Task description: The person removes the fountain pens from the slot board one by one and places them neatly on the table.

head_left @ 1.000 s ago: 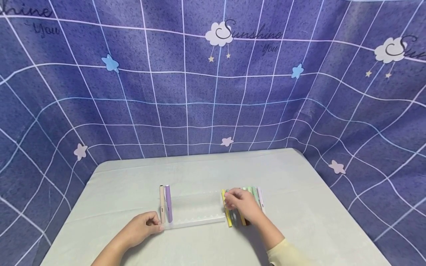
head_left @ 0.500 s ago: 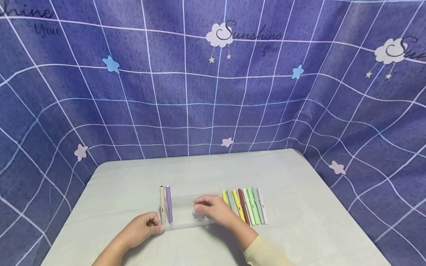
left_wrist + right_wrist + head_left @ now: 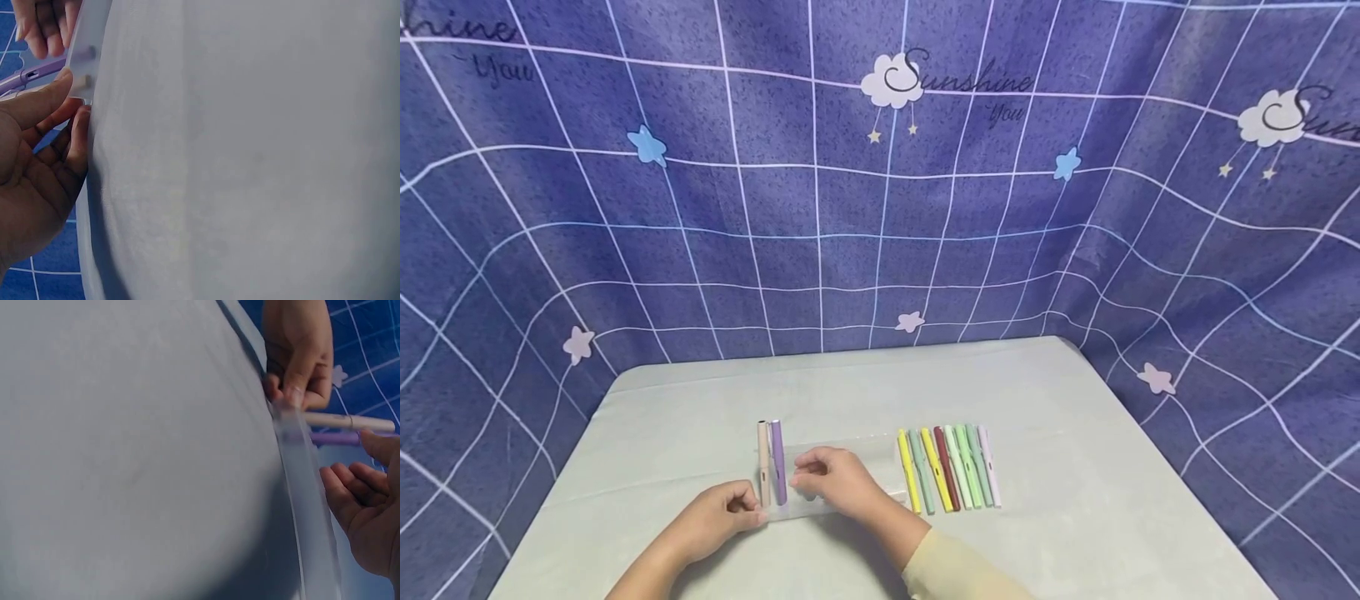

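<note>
A clear plastic pen rack (image 3: 872,446) lies on the table, its front rail (image 3: 303,506) showing in the right wrist view. A beige pen (image 3: 764,467) and a purple pen (image 3: 778,467) stand side by side across its left end. My left hand (image 3: 718,518) pinches the rack's front left corner between thumb and fingers, also visible in the left wrist view. Over the rack, just right of the purple pen, hovers my right hand (image 3: 842,483) with loosely bent fingers and nothing held. In the right wrist view its thumb (image 3: 378,447) overlaps the purple pen; contact is unclear.
Right of the rack lies a row of several pens, among them a yellow pen (image 3: 909,471), a dark red pen (image 3: 947,471) and a pale lilac pen (image 3: 989,467). A pale cloth covers the table (image 3: 1075,517). Blue patterned curtain (image 3: 850,208) hangs around it.
My right hand has moved left from the row of pens, across the rack, to beside the purple pen. The left hand has stayed at the rack's corner.
</note>
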A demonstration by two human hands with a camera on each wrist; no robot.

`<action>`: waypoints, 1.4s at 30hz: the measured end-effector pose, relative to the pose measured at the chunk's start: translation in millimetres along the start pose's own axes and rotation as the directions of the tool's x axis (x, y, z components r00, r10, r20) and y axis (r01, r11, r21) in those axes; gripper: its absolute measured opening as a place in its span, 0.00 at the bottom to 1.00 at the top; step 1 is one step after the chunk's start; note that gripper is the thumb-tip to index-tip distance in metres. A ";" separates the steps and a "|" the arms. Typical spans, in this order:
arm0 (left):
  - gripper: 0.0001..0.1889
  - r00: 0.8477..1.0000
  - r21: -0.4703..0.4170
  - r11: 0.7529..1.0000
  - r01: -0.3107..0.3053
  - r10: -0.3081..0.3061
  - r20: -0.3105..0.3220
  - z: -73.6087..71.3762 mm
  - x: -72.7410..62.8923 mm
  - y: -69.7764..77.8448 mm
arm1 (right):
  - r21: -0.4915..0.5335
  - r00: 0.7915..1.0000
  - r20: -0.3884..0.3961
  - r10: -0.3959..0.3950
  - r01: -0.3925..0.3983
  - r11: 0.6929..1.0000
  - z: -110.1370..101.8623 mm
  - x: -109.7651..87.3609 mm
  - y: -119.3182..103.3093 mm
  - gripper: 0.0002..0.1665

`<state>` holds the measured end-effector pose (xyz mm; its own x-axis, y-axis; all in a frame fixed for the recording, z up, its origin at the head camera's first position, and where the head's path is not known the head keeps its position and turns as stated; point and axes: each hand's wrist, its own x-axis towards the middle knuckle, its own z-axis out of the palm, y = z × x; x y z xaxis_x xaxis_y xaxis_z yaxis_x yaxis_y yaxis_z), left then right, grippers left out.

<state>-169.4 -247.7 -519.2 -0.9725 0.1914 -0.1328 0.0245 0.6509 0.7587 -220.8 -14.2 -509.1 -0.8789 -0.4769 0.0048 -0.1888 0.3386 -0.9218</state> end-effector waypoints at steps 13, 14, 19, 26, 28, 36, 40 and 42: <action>0.14 1.000 -0.002 1.000 -0.019 0.019 0.008 -0.7 -1.1 0.1 | -0.079 0.995 -0.085 0.049 -0.055 0.995 31.2 9.7 -4.8 0.12; 0.14 1.000 -0.003 1.000 -0.019 0.019 0.009 -0.7 -1.0 0.1 | -0.075 0.995 -0.092 0.045 -0.052 0.996 32.1 9.7 -5.0 0.11; 0.14 1.000 -0.006 1.000 -0.014 0.014 0.011 -0.9 -0.5 0.2 | -0.050 0.994 -0.110 0.026 -0.032 0.998 32.7 8.4 -6.7 0.08; 0.14 1.000 -0.009 1.000 -0.009 0.009 0.000 -1.8 -0.1 0.7 | -0.004 0.996 -0.086 -0.013 0.013 1.000 25.8 7.7 -9.6 0.05; 0.14 1.000 -0.006 1.000 -0.009 0.009 -0.003 -2.0 0.3 0.5 | 0.030 0.996 -0.083 -0.019 0.022 0.999 23.4 7.1 -10.5 0.06; 0.14 1.000 -0.011 1.000 -0.020 0.020 -0.005 -1.7 -1.4 -0.3 | 0.134 0.996 -0.079 -0.031 0.041 0.990 20.2 4.2 -8.8 0.10; 0.14 1.000 -0.013 1.000 -0.007 0.007 -0.003 -1.0 -1.6 -0.3 | 0.199 0.998 -0.054 -0.027 0.037 0.979 20.5 2.7 -6.6 0.14; 0.14 1.000 -0.015 1.000 -0.007 0.007 -0.001 -0.5 -1.4 -0.5 | 0.239 0.999 -0.042 -0.027 0.036 0.970 21.0 2.0 -5.6 0.16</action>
<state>-168.2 -248.7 -519.1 -0.9726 0.1946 -0.1269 0.0275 0.6388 0.7689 -212.3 -34.1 -512.1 -0.8910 -0.4516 0.0454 -0.1101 0.1180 -0.9869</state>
